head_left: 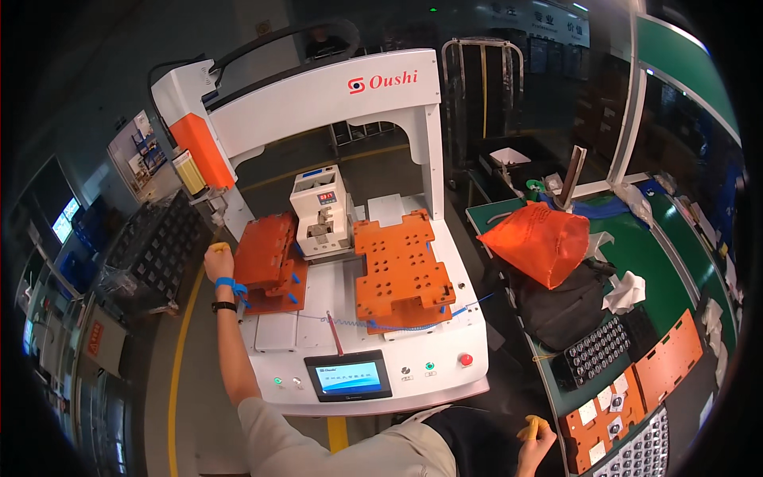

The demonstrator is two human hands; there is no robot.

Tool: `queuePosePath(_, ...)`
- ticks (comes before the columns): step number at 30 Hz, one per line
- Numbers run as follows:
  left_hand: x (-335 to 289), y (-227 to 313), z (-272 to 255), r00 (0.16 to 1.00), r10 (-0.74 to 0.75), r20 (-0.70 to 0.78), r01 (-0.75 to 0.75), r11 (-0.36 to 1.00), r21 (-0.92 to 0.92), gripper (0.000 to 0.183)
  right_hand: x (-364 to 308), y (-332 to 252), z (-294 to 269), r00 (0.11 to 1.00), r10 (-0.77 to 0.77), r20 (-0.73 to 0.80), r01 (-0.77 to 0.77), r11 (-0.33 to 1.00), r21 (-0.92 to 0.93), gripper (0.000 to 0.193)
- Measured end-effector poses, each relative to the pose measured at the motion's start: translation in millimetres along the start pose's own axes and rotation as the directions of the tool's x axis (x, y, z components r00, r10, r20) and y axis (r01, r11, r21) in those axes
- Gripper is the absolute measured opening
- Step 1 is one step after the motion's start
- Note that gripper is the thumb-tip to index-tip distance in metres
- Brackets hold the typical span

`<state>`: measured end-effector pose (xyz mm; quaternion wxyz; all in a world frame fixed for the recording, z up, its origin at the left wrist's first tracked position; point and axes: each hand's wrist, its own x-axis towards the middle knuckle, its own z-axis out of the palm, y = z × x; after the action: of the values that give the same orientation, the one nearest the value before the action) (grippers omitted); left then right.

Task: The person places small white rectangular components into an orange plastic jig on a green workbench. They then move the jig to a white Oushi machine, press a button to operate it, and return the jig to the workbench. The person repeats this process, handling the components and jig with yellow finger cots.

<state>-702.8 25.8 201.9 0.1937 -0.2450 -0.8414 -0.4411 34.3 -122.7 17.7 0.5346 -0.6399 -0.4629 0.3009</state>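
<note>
My left hand [219,261], with yellow finger covers and a blue wrist strap [231,285], is at the left side of an orange fixture [262,253] on the white machine [318,318]. Its fingers are curled in; whether it touches the fixture or holds anything is hard to see. At the lower right, beside the green bench, is my right hand [536,442]. Yellow covers show on its bent fingers, pressed together; anything between them is too small to make out. A second orange fixture plate [401,266], dotted with holes, lies right of a small white device [322,213].
A screen [348,378] and a red button [466,360] sit on the machine's front. The strap's coiled blue cord [381,324] crosses its top. On the green bench [636,246] are an orange bag [540,242], a black bag [560,306], a black parts tray [598,351] and orange plates [669,358].
</note>
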Motion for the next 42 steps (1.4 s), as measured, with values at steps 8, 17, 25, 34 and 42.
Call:
queuePosePath(8,38.2,-94.9,70.1,0.922,-0.034,0.385,0.015,0.998,0.053,0.035,4.8,0.2,13.8,1.000,0.000,0.022,-0.002,0.998,0.066,0.028)
queuePosePath(17,25.7,-125.7,36.5,0.951,0.074,0.299,0.127,0.790,-0.600,0.039,2.2,12.2,19.7,0.994,0.038,0.100,-0.053,0.987,0.149,0.027)
queuePosePath(25,-245.6,-150.3,6.6,0.995,0.093,-0.029,-0.082,0.963,0.257,0.075,-2.3,11.3,23.0,0.979,0.090,0.182,-0.119,0.981,0.155,0.023)
queuePosePath(34,-436.5,-113.7,-64.5,0.847,0.025,0.531,-0.078,0.994,0.079,0.078,-5.7,18.7,16.5,0.977,0.137,0.166,-0.160,0.978,0.134,0.024)
queuePosePath(42,-409.5,-102.7,-53.6,0.897,-0.061,0.437,-0.095,0.941,0.325,0.066,-9.3,32.1,9.6,0.973,0.184,0.137,-0.206,0.964,0.169,0.018)
